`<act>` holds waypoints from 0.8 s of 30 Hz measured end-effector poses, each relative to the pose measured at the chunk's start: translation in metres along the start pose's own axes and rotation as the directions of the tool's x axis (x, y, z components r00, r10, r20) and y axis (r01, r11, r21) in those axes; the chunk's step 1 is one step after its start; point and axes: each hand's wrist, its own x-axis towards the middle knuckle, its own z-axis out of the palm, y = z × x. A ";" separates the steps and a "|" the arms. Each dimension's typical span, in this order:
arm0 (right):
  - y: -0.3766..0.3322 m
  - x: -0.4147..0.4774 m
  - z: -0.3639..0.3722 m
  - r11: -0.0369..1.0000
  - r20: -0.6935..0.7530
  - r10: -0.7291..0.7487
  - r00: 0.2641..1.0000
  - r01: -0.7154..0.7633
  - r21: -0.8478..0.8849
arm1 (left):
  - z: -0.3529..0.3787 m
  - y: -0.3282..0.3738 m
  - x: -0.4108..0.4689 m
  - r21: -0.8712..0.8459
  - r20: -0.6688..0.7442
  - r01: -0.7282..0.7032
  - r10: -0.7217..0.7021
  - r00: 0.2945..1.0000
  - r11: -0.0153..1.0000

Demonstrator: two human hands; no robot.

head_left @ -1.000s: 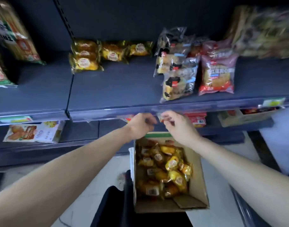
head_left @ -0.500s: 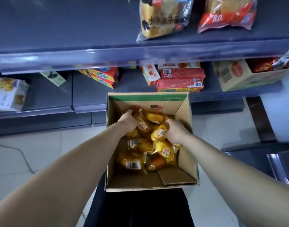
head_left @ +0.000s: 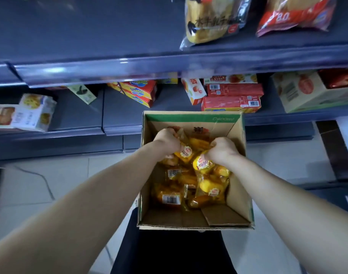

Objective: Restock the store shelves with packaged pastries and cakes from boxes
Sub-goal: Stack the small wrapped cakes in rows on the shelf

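Dark grey store shelving fills the upper part of the view, with a pale tiled floor (head_left: 50, 184) below it. On the upper shelf (head_left: 90, 36) a clear bread bag (head_left: 210, 20) lies beside a red bag (head_left: 293, 14), both near the front lip at the right. The lower shelf (head_left: 76, 115) carries stacked red cartons (head_left: 231, 97) in the middle and a white carton (head_left: 34, 112) well apart at the left. An open cardboard box (head_left: 236, 194) sits just in front of the lower shelf, its far half heaped with packaged cakes (head_left: 189, 180) in clear yellow wrappers and its near floor bare. Both hands are down inside the box at the far end. The left hand (head_left: 167, 140) has its fingers curled round one packet with a round red label; the right hand (head_left: 221, 150), just beside it, grips another the same way.
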 end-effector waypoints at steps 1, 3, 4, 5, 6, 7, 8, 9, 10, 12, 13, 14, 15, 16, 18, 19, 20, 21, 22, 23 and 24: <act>-0.004 -0.011 -0.011 0.999 -0.018 -0.033 0.999 0.033 0.002 | -0.007 0.007 -0.010 -0.002 0.017 -0.012 0.012 1.000 1.000; -0.014 -0.036 -0.036 0.995 -0.057 -0.094 0.994 0.095 0.015 | -0.021 0.025 -0.032 0.016 0.023 -0.075 0.075 0.997 0.997; -0.019 -0.050 -0.051 0.992 -0.085 -0.123 0.989 0.125 0.026 | -0.029 0.035 -0.045 0.035 0.010 -0.118 0.117 0.993 0.992; -0.025 -0.063 -0.068 0.988 -0.118 -0.145 0.982 0.150 0.034 | -0.038 0.045 -0.058 0.056 -0.011 -0.159 0.160 0.987 0.986; -0.033 -0.075 -0.085 0.983 -0.155 -0.169 0.973 0.178 0.046 | -0.048 0.056 -0.072 0.068 -0.027 -0.196 0.198 0.980 0.978; -0.040 -0.087 -0.102 0.977 -0.191 -0.187 0.964 0.203 0.069 | -0.059 0.066 -0.084 0.067 -0.035 -0.226 0.228 0.973 0.972; -0.048 -0.098 -0.118 0.968 -0.223 -0.203 0.953 0.229 0.101 | -0.071 0.075 -0.097 0.056 -0.041 -0.257 0.259 0.965 0.965; -0.056 -0.109 -0.134 0.959 -0.251 -0.215 0.944 0.253 0.131 | -0.083 0.084 -0.110 0.040 -0.056 -0.289 0.291 0.955 0.956; -0.065 -0.119 -0.148 0.949 -0.273 -0.231 0.934 0.278 0.147 | -0.096 0.093 -0.122 0.019 -0.077 -0.320 0.320 0.944 0.947; -0.083 -0.136 -0.174 0.931 -0.314 -0.266 0.912 0.327 0.162 | -0.121 0.105 -0.143 -0.040 -0.123 -0.367 0.360 0.925 0.929; -0.092 -0.142 -0.185 0.919 -0.337 -0.279 0.899 0.352 0.176 | -0.133 0.109 -0.150 -0.087 -0.146 -0.385 0.370 0.917 0.919; -0.101 -0.147 -0.195 0.906 -0.366 -0.290 0.884 0.377 0.193 | -0.145 0.111 -0.156 -0.135 -0.174 -0.402 0.377 0.910 0.906; -0.111 -0.150 -0.203 0.893 -0.397 -0.293 0.870 0.397 0.211 | -0.157 0.112 -0.160 -0.176 -0.210 -0.414 0.377 0.902 0.893; -0.121 -0.153 -0.210 0.881 -0.429 -0.294 0.854 0.416 0.224 | -0.170 0.111 -0.162 -0.206 -0.252 -0.424 0.371 0.894 0.882; -0.144 -0.155 -0.218 0.855 -0.485 -0.309 0.818 0.463 0.236 | -0.195 0.107 -0.161 -0.267 -0.342 -0.432 0.335 0.878 0.861; -0.158 -0.154 -0.220 0.838 -0.504 -0.328 0.799 0.493 0.236 | -0.208 0.103 -0.159 -0.293 -0.385 -0.436 0.313 0.869 0.851; -0.173 -0.152 -0.221 0.820 -0.523 -0.348 0.778 0.523 0.232 | -0.219 0.101 -0.159 -0.307 -0.424 -0.442 0.294 0.857 0.843; -0.189 -0.149 -0.222 0.806 -0.545 -0.365 0.755 0.549 0.220 | -0.230 0.098 -0.155 -0.315 -0.459 -0.447 0.278 0.844 0.837; -0.206 -0.144 -0.222 0.802 -0.570 -0.378 0.729 0.566 0.192 | -0.239 0.096 -0.152 -0.330 -0.482 -0.451 0.264 0.836 0.829; -0.223 -0.138 -0.221 0.807 -0.593 -0.387 0.706 0.571 0.153 | -0.248 0.095 -0.149 -0.352 -0.493 -0.456 0.252 0.832 0.817; -0.240 -0.131 -0.220 0.819 -0.609 -0.395 0.688 0.564 0.107 | -0.258 0.094 -0.145 -0.371 -0.499 -0.460 0.245 0.831 0.807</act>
